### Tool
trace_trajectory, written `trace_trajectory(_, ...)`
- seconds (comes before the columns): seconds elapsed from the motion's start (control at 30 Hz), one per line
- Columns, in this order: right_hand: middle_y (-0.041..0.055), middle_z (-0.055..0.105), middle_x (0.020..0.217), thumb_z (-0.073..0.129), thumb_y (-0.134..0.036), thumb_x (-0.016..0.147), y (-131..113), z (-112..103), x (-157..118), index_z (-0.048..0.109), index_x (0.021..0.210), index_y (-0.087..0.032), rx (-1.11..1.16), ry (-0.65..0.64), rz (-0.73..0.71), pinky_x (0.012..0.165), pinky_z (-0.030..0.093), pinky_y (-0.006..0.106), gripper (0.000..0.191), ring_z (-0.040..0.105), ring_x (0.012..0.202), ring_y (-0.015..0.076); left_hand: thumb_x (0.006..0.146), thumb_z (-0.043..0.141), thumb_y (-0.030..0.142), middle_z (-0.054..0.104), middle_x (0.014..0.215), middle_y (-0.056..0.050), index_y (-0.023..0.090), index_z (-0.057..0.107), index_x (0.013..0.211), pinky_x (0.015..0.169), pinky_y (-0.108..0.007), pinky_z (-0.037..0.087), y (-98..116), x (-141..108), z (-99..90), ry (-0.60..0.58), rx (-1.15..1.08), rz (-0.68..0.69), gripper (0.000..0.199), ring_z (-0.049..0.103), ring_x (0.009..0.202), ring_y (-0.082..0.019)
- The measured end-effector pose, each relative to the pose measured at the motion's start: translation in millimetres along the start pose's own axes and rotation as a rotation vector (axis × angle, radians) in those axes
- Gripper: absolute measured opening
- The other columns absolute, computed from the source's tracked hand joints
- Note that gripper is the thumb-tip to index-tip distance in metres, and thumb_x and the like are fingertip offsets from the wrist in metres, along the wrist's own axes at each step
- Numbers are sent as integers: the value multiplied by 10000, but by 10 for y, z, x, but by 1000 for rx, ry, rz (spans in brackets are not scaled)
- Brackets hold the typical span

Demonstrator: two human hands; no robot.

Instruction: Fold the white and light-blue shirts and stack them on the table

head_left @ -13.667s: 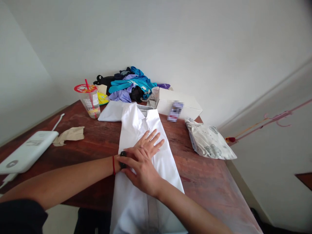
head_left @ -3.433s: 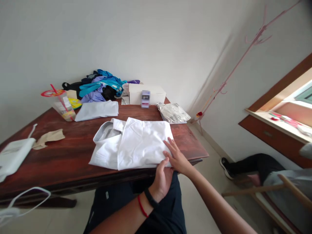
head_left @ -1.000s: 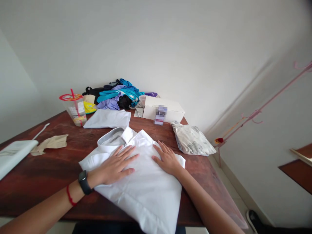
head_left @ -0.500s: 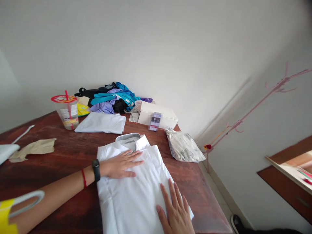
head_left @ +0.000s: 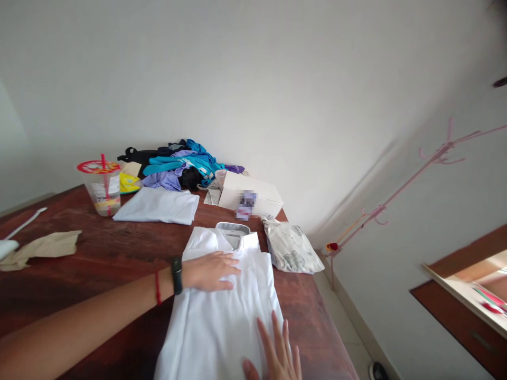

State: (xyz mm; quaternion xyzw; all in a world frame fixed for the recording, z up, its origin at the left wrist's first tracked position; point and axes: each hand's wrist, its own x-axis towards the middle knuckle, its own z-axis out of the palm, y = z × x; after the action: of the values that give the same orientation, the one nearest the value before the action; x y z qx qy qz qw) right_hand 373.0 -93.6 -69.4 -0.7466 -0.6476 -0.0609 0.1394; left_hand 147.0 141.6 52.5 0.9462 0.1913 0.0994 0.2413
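A white collared shirt (head_left: 222,322), folded lengthwise with its collar toward the wall, lies on the dark wooden table (head_left: 119,269). My left hand (head_left: 212,271), with a dark watch and a red cord on the wrist, rests flat on the shirt just below the collar, fingers stretched out. Nearer to me, my right hand (head_left: 277,351) lies on the shirt's right side with its fingers spread; the picture's bottom edge cuts it off. Neither hand grasps the cloth.
Behind are a folded white cloth (head_left: 158,206), a plastic cup with a straw (head_left: 102,190), a heap of clothes (head_left: 182,163) and a white box (head_left: 253,192). Patterned folded fabric (head_left: 293,248) lies at the right edge. A pink coat stand (head_left: 400,195) leans beyond it.
The collar end of the shirt has shifted right, with my left hand on it. My right hand has moved slightly toward me. The view has shifted a little.
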Motion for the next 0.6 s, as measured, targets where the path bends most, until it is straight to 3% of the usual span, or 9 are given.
trace_trajectory(0.07,106,434,1604,579,-537,954,195,-114,156,421,1571,-395,140,6,-5,1001,516,703,652,403,1444,468,956,630,483,548,1533,-67,319,645,1408,1235,-496,325,243,-380,-21,134,-139,-96,481,463,1457,-316)
trace_trajectory(0.13,118,481,1579,561,-529,967,351,-273,352,561,1487,-328,371,19,-14,1063,527,582,557,446,1446,403,971,593,521,457,1605,3,398,568,1471,1246,-499,307,427,-820,70,260,-362,-293,516,403,1496,-310)
trace_trajectory(0.2,115,530,1544,551,-545,979,433,-428,573,614,1432,-287,627,-2,94,1093,522,487,525,493,1429,348,939,617,565,373,1649,54,454,504,1504,1257,-523,273,507,-1210,252,389,-615,-545,587,310,1542,-312)
trace_trajectory(0.3,154,657,1397,587,-632,930,448,-547,924,677,1334,-210,957,-61,263,1002,576,451,591,638,1276,349,867,671,628,477,1592,35,422,611,1414,1245,-524,311,483,-1534,509,593,-981,-767,587,343,1525,-330)
trace_trajectory(0.37,169,697,1327,635,-692,860,440,-528,1151,693,1295,-177,1012,-60,309,982,576,464,676,659,1232,365,858,688,611,545,1541,-10,356,676,1338,1205,-507,398,447,-1561,545,667,-1236,-769,545,409,1490,-336)
trace_trajectory(0.47,185,712,1288,701,-726,758,446,-422,1431,686,1291,-141,974,-86,335,1008,546,498,792,660,1218,386,869,709,501,540,1542,-56,294,668,1320,1107,-481,513,443,-1433,383,763,-1496,-742,497,490,1433,-329)
trace_trajectory(0.6,163,772,1123,754,-667,706,452,-326,1625,663,1299,-101,1051,-184,351,952,560,471,825,727,1062,350,839,768,394,590,1471,-122,249,605,1330,996,-438,574,494,-1208,142,797,-1468,-819,537,591,1330,-319)
